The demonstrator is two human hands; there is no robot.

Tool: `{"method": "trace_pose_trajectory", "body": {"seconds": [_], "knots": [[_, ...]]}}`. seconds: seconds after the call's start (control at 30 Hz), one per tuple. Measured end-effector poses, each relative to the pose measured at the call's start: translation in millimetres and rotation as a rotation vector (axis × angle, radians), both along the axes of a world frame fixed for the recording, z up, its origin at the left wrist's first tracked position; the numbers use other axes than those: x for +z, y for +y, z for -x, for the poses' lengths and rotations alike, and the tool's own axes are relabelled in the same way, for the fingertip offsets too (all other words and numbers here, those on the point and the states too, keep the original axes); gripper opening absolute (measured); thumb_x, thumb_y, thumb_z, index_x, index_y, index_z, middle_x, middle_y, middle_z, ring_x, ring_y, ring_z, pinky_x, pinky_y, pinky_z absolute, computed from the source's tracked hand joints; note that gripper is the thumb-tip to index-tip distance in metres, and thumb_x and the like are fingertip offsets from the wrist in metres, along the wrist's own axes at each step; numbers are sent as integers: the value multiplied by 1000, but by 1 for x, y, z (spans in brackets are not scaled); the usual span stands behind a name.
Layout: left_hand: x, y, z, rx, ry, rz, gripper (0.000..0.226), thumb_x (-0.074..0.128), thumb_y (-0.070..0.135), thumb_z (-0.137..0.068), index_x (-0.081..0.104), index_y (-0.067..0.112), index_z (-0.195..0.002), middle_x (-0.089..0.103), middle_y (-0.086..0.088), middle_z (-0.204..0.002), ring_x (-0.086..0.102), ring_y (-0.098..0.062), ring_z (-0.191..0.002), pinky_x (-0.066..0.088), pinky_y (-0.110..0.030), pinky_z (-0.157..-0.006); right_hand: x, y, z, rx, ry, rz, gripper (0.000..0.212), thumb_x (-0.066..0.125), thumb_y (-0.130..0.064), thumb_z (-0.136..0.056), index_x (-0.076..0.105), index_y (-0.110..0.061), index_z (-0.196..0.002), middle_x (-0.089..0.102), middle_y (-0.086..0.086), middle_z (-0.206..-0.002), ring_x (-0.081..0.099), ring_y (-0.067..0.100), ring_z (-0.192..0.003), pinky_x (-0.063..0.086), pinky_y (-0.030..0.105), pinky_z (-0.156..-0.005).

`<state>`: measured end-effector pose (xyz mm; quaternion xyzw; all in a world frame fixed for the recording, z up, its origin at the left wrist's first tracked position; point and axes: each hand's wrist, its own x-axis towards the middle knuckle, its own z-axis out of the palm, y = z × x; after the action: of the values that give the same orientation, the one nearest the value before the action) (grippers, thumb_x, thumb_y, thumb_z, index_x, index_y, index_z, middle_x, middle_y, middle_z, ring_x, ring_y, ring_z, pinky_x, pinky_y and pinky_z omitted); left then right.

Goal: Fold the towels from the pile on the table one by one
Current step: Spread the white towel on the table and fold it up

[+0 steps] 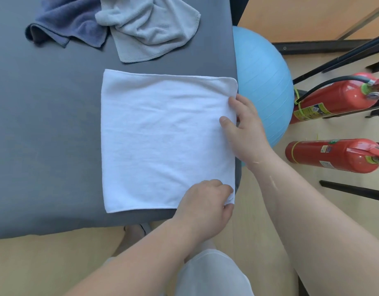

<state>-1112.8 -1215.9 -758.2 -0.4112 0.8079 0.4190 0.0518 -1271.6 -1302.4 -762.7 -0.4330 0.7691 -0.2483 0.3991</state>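
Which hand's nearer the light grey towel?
Right. The right hand grips the white towel at its right edge; left hand pinches its near-right corner, farther from the light grey towel.

A white towel [163, 137] lies flat at the counter's right edge. Crumpled grey [148, 28] and dark blue [66, 22] towels sit by the far edge.

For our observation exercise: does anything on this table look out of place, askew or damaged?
Nothing damaged. The white towel lies square at the table's right edge; the grey towel and blue towel lie crumpled.
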Motion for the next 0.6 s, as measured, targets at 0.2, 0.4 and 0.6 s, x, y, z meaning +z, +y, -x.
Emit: {"method": "trace_pose_trajectory", "body": {"seconds": [0.2, 0.4, 0.6], "knots": [[10, -40, -32, 374, 138, 403, 28, 48, 22, -90, 71, 9, -98, 67, -7, -90, 62, -31, -80, 51, -44, -69, 6, 3, -42, 209, 563, -34, 75, 45, -49, -99, 12, -23, -161, -6, 5, -169, 3, 29, -154, 8, 53, -119], [-15, -115, -78, 349, -230, 478, 66, 39, 44, -97, 30, 14, -155, 20, -8, -165, 14, -31, -152, 9, -57, -120, -22, -2, -74, 535, 626, -10, 78, 24, -65, -98, 4, -24, -162, -14, 6, -168, -16, 30, -154, -7, 60, -121], [-37, -171, -95, 131, -446, 471, 95, 17, 79, -88, -9, 22, -159, -21, 2, -166, -21, -23, -152, -8, -58, -121, -37, -17, -51, 471, 631, 3, 89, 29, -76, -92, -1, -29, -161, -17, 12, -167, -20, 33, -153, -5, 54, -124]]}}
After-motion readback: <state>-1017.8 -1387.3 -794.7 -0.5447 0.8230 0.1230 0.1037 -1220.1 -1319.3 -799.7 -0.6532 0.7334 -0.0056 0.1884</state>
